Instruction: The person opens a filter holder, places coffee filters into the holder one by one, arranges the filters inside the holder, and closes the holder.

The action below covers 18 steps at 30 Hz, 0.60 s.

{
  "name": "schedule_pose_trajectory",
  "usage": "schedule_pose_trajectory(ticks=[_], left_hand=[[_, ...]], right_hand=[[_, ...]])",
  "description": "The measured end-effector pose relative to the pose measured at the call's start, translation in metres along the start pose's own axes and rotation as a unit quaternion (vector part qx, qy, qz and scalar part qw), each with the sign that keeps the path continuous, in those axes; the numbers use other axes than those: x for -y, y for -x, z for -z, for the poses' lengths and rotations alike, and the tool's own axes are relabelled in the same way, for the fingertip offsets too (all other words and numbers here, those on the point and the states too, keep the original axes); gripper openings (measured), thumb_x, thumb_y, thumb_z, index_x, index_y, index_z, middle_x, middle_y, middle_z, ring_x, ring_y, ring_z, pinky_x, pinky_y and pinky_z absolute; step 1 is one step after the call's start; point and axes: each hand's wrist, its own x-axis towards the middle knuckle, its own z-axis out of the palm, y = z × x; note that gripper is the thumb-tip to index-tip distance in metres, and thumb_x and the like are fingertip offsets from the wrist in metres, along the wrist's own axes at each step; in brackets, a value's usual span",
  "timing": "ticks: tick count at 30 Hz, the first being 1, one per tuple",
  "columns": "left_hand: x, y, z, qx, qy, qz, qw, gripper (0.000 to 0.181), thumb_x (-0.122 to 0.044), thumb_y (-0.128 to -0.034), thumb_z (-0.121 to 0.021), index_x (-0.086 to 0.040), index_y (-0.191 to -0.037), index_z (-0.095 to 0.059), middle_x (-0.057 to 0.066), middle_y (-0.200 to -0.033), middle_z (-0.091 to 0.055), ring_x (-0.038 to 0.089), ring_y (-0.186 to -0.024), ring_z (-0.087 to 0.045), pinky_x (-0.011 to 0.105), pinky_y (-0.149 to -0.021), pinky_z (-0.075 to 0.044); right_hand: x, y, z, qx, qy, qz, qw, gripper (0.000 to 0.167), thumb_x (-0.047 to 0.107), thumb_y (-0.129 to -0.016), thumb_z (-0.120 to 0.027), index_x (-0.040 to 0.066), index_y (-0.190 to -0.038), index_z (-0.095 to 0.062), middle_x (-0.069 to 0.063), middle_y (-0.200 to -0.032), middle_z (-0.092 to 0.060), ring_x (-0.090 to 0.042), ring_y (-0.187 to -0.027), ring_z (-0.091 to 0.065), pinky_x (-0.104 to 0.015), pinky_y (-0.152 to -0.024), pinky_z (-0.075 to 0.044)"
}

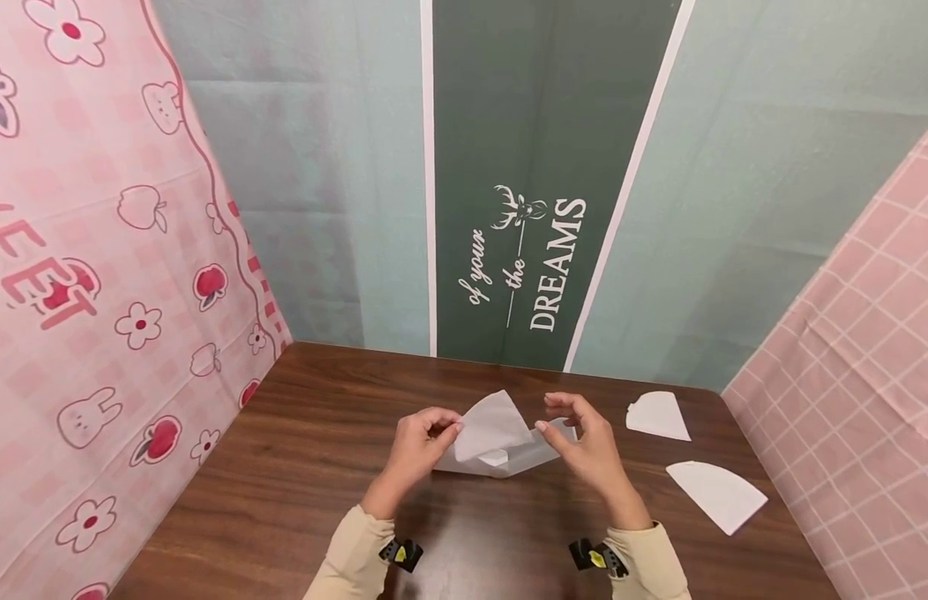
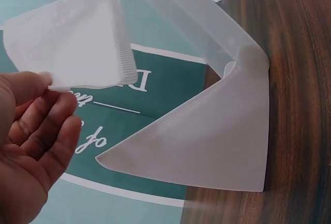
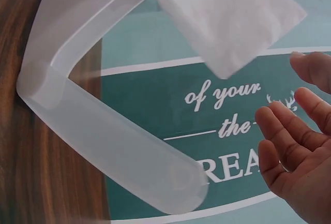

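Observation:
The left hand [image 1: 420, 443] pinches a white paper filter [image 1: 494, 427] by its edge between thumb and fingers; in the left wrist view the filter [image 2: 67, 38] shows a crimped seam and hangs above the holder. A translucent, frosted V-shaped holder [image 1: 534, 450] stands on the table below it, with more white paper [image 2: 207, 131] seen at one side. The right hand [image 1: 589, 446] is beside the filter with fingers spread and bent slightly, nothing between them; in the right wrist view this hand [image 3: 305, 136] is apart from both filter [image 3: 222, 17] and holder [image 3: 124, 141].
Two white fan-shaped paper filters lie on the right of the brown table [image 1: 283, 467], one near the back [image 1: 659, 416] and one nearer [image 1: 717, 495]. A green and teal cloth [image 1: 343, 208] hangs behind; pink cloths hang at both sides.

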Motion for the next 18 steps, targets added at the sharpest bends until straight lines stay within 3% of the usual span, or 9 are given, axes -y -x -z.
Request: schedule_pose_trajectory(ticks=[6, 18], left_hand=[[-0.002, -0.001, 0.000, 0.037, -0.012, 0.011, 0.9992, 0.007, -0.001, -0.0803, -0.071, -0.008, -0.082, -0.070, -0.005, -0.074, -0.064, 0.007, -0.061, -0.054, 0.022, -0.055, -0.047], [-0.006, -0.007, -0.007, 0.047, -0.030, -0.027, 0.9981, 0.005, -0.002, -0.0791, -0.072, -0.006, -0.082, -0.070, -0.003, -0.075, -0.065, 0.005, -0.063, -0.056, 0.021, -0.057, -0.049]], right_hand=[[0.003, -0.006, 0.003, 0.013, 0.024, 0.033, 0.9991, 0.041, -0.003, -0.070, -0.078, 0.003, -0.108, -0.061, -0.003, -0.101, -0.063, -0.024, -0.086, -0.060, -0.035, -0.070, -0.047], [0.021, -0.030, -0.001, 0.064, 0.035, 0.101, 0.9922, 0.041, 0.000, -0.070, -0.079, 0.001, -0.107, -0.061, -0.006, -0.098, -0.063, -0.019, -0.089, -0.061, -0.036, -0.072, -0.052]])
